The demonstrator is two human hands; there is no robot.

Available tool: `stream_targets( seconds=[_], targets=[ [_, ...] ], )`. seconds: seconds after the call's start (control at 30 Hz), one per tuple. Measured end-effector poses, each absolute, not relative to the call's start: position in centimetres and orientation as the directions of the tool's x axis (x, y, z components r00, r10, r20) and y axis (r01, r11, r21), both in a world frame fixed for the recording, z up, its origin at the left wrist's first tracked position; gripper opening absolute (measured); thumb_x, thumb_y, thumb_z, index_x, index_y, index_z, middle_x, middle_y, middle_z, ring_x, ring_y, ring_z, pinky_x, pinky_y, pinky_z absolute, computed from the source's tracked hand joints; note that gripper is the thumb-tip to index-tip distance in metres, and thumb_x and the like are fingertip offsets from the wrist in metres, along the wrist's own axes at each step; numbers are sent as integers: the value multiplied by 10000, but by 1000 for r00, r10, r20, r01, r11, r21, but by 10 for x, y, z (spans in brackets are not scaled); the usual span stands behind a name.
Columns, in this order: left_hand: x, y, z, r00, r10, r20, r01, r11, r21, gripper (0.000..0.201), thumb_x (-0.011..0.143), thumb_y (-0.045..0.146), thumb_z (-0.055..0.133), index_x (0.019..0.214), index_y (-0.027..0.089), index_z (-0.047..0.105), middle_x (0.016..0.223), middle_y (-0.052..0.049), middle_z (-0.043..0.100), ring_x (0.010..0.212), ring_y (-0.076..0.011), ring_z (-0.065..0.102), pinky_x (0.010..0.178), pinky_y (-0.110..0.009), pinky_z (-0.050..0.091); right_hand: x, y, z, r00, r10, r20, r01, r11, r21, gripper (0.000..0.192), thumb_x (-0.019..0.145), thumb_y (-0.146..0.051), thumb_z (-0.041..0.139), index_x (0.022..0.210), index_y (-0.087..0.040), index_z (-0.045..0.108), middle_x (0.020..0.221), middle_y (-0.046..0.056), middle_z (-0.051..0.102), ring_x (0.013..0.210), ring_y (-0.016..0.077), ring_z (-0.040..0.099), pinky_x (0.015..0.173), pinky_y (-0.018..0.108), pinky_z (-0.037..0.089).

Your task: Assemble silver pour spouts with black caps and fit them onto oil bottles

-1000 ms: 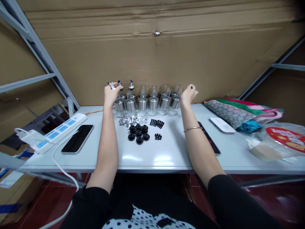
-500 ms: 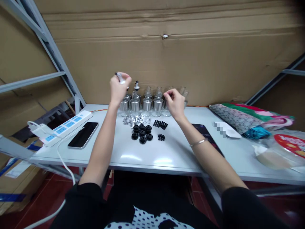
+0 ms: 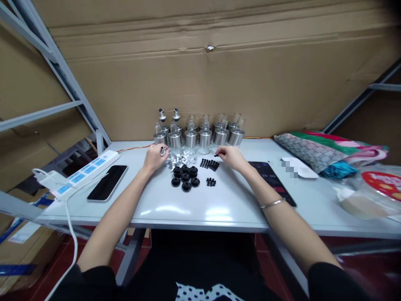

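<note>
My left hand is closed around a silver metal spout piece, whose round end shows at the fingertips. Just right of it lies a pile of silver spout pieces. My right hand pinches a small black piece over a group of black tube-like pieces. Nearer the front are several round black stoppers and a cluster of tiny black caps. Behind the hands stand glass bottles with metal sleeves; two at the back left carry pourers.
A power strip and a phone lie on the left. To the right are a dark phone with a timer, a white object, a patterned bag and a plastic tub. Cardboard backs the table.
My left hand has come down from above the bottles to the spout pile, still holding a metal piece. My right hand has lowered to the black tube-like pieces and now pinches one.
</note>
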State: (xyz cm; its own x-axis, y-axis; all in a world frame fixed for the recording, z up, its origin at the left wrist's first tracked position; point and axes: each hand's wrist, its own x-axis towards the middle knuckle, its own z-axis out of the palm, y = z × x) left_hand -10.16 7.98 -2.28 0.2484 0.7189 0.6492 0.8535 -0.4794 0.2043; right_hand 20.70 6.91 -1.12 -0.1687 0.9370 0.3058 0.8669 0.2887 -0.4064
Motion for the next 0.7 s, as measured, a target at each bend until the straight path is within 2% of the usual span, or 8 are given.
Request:
stream_targets(
  seconds=[0.17,0.3,0.4,0.53,0.7],
  targets=[
    [-98,77,-21,294,692,660,826,-531,190,106,819,237,495,769,197,578,806,-43,693,759,-193,611,769,-331,417,202,62,-5,-191,910,369,852,340,-397,199,765,-82,547,802,-145,732,935,88,689,722,147,625,733,241,471],
    [-99,73,-17,308,688,657,817,-545,188,107,812,240,498,772,192,585,815,-53,690,770,-199,614,765,-329,422,202,60,-3,-150,915,375,840,318,-439,227,772,-91,551,910,-145,723,873,73,707,757,164,633,748,248,466],
    [-99,71,-15,305,691,655,812,-548,199,133,822,257,484,786,185,590,817,-59,686,767,-199,617,750,-319,437,207,61,-4,-130,935,330,877,264,-402,278,786,-74,517,970,-148,711,881,75,724,810,179,644,776,257,455],
    [-97,70,-17,319,690,650,796,-567,211,144,821,262,479,803,176,593,824,-65,681,773,-196,620,745,-304,458,213,63,-11,-157,968,197,927,213,-307,294,781,-51,489,937,-130,725,898,102,732,864,204,654,794,260,445],
    [-94,70,-18,341,686,643,786,-583,205,142,819,253,477,797,178,595,816,-66,679,767,-197,623,743,-304,465,209,60,-14,-186,973,135,933,218,-285,325,780,-51,469,974,-126,718,908,112,736,896,223,659,815,269,452]
  ],
)
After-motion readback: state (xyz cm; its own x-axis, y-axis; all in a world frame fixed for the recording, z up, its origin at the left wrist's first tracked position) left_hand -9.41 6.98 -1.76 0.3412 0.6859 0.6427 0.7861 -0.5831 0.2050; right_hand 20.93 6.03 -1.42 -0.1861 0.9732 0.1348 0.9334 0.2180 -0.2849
